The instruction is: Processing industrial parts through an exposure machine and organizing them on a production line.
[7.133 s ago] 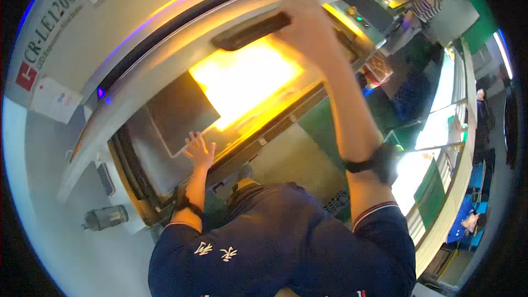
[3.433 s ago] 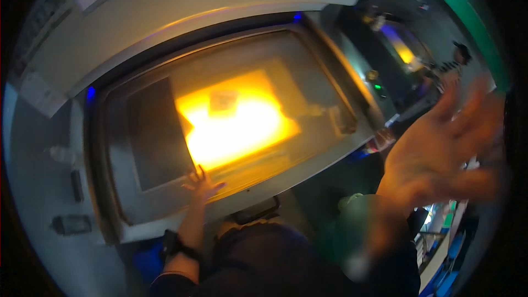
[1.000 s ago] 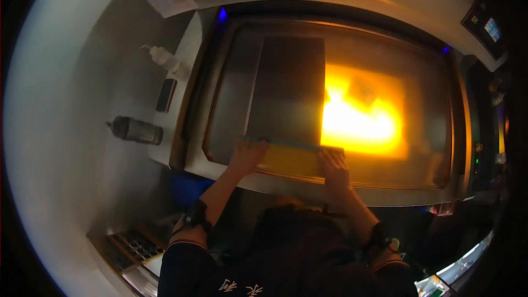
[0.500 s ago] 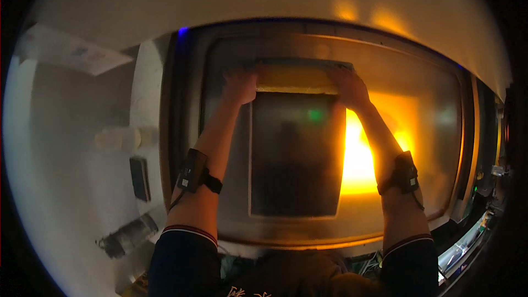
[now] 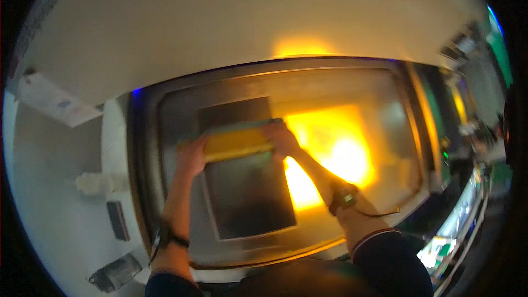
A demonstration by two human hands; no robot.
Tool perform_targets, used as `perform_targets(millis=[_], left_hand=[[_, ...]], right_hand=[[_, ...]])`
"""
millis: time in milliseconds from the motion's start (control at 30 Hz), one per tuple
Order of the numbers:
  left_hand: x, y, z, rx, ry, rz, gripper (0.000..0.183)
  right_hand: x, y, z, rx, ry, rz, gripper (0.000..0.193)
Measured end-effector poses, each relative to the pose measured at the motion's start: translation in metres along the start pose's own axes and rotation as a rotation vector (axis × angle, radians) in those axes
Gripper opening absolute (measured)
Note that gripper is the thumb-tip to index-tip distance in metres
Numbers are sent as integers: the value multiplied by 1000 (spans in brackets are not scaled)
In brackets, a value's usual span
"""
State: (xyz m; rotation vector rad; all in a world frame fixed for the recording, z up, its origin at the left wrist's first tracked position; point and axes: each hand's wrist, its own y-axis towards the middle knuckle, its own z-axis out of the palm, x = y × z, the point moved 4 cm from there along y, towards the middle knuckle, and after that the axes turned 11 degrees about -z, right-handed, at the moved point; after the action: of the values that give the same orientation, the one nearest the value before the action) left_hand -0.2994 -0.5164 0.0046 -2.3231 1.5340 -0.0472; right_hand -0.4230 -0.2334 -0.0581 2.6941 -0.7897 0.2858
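Both my hands grip a long yellow bar [image 5: 237,146] with a grey-green upper edge. Its exact kind is not clear through the blur. My left hand [image 5: 192,155] wraps its left end and my right hand [image 5: 282,138] its right end. The bar lies crosswise over a dark rectangular sheet [image 5: 250,201] with a thin pale border, and parts of the sheet show beyond and nearer than the bar. Under it is a wide flat panel [image 5: 179,111] with rounded corners. Bright yellow light glares on the panel right of the sheet.
A raised dark frame [image 5: 144,159] surrounds the panel, with a pale wall [image 5: 220,16] behind. On the left are a dark flat case [image 5: 117,221], a dark cylindrical roll [image 5: 115,273], a blurred whitish object [image 5: 94,183] and a white paper [image 5: 60,100]. Cluttered equipment stands at the right.
My hands have drawn the yellow bar from the sheet's far edge toward me, to about its middle. The sheet's far part now shows beyond it. The whole view has turned and shifted.
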Motion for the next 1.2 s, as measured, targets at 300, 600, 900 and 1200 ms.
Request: perform_targets(millis=[300,600,900,1200], left_hand=[[-30,-384,77,372,229,105,62],[-27,-425,165,189,122,207,71],[-84,-213,68,24,31,62,50],[-49,85,12,-220,9,111,61]], right_hand=[[230,-350,-84,421,67,-128,47],[220,-394,-106,337,58,-75,47],[89,-211,-114,305,327,249,46],[-77,36,-46,155,-131,-12,62]])
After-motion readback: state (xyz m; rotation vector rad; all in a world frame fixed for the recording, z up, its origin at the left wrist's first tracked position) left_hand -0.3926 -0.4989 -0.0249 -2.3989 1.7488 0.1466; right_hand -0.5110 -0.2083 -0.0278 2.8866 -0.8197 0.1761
